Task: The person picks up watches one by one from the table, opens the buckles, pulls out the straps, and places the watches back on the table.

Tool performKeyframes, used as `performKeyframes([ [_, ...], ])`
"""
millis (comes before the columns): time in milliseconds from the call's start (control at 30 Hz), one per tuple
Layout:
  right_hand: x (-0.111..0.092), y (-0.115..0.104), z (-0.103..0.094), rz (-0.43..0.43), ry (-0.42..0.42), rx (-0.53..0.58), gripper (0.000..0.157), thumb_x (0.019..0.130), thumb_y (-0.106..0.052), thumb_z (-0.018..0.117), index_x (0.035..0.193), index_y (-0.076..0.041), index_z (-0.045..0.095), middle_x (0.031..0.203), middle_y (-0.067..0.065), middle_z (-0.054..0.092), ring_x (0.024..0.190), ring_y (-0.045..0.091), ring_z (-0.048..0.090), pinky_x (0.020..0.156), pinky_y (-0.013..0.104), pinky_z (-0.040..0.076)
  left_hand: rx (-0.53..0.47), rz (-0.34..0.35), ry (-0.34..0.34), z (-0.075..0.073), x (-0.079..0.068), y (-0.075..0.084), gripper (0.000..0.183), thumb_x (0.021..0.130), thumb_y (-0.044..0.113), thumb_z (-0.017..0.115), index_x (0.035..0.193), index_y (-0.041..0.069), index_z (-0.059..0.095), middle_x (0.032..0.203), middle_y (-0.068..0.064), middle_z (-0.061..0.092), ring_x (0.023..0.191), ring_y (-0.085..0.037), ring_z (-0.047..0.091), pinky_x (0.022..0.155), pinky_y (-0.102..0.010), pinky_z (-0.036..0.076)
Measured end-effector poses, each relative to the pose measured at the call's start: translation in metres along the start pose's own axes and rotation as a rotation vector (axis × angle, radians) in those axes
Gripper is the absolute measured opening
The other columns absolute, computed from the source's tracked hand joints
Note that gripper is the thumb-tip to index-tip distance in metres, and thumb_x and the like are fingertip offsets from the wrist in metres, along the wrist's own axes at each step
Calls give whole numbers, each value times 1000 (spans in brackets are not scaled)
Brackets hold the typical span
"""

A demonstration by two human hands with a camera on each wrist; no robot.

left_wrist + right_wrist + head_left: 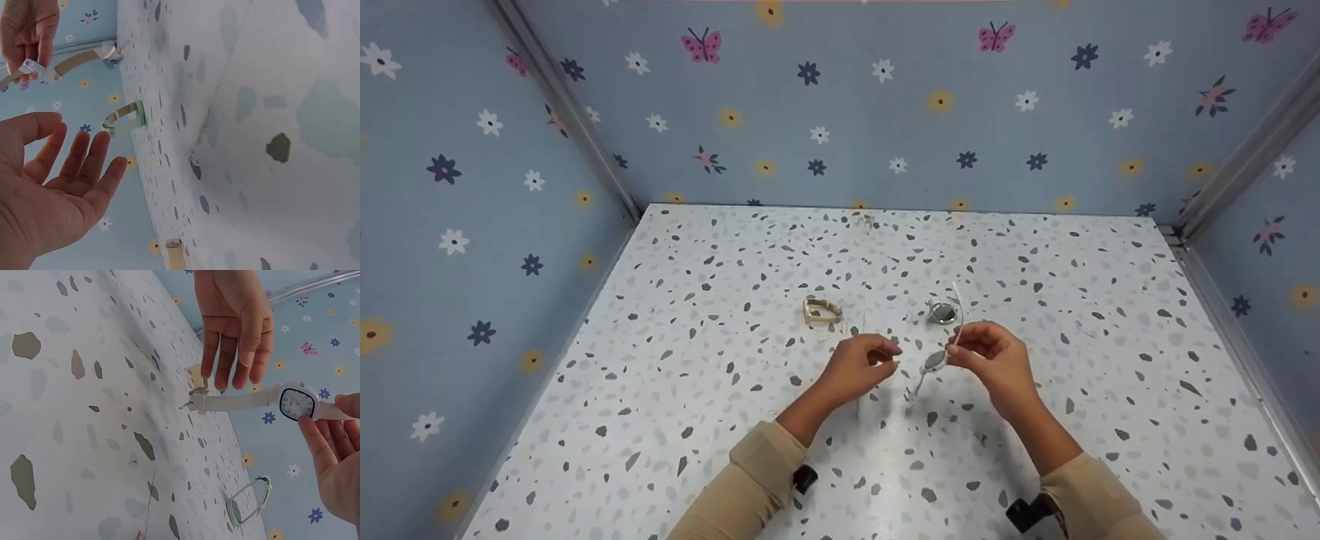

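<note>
My right hand [997, 364] pinches a white-strapped wristwatch [935, 361] beside its case, holding it above the table. In the right wrist view the watch [297, 404] shows a squarish pale dial with dark numerals, and its strap stretches out open toward a metal buckle. Close by, my left hand [861, 367] is held with loosely bent fingers and nothing in it; the left wrist view shows the palm and spread fingers [101, 149]. On the table beyond the right hand lies a pale green watch [943, 313]. A gold-coloured watch [821, 310] lies beyond the left hand.
The white speckled tabletop [720, 300] lies under both hands. Blue patterned panels [877, 112] enclose its back and sides, with metal frame posts [577, 120] at the corners. Dark wrist-mounted devices [1027, 514] show at the sleeves.
</note>
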State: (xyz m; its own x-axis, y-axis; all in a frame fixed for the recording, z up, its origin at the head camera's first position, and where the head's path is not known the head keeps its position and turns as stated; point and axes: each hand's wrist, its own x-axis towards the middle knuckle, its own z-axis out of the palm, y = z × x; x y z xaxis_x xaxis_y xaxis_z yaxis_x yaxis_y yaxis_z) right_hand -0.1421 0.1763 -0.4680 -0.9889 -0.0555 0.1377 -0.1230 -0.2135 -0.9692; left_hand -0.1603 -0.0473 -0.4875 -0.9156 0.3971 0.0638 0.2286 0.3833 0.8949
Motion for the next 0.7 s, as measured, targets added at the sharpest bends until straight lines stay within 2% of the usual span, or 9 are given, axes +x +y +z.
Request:
performKeyframes([
  [133,0,-1,5,-8,8,-42,35,70,3,71,96,14,52,84,21,57,75,22,59,66,37,53,-78,99,-7,7,0,14,22,79,19,67,100,10,63,96,-3,61,88,-16,59,78,-31,50],
  [300,-1,-2,8,24,31,-15,34,68,0,73,95,11,54,83,20,57,74,24,60,65,41,53,-189,192,-82,11,-2,31,34,78,13,68,106,-4,58,101,-19,59,92,-31,59,78,-44,49],
  [367,-1,-2,9,41,30,1,35,69,-1,74,95,10,54,83,19,57,74,24,60,66,43,53,-193,204,-104,10,-4,37,35,79,11,67,107,-7,56,102,-22,58,93,-32,58,77,-40,50],
  [533,-2,-2,8,73,-1,-29,35,73,-4,71,100,9,53,88,17,57,78,22,59,70,47,50,-170,182,-111,8,-8,46,26,82,9,63,105,-4,59,100,-18,61,90,-26,60,72,-24,51],
  [700,-2,-3,7,97,-17,-50,37,76,-4,68,105,10,52,93,20,56,80,23,60,69,43,52,-247,167,-114,6,-9,46,22,83,2,59,103,-7,59,97,-20,60,87,-26,60,73,-31,52],
])
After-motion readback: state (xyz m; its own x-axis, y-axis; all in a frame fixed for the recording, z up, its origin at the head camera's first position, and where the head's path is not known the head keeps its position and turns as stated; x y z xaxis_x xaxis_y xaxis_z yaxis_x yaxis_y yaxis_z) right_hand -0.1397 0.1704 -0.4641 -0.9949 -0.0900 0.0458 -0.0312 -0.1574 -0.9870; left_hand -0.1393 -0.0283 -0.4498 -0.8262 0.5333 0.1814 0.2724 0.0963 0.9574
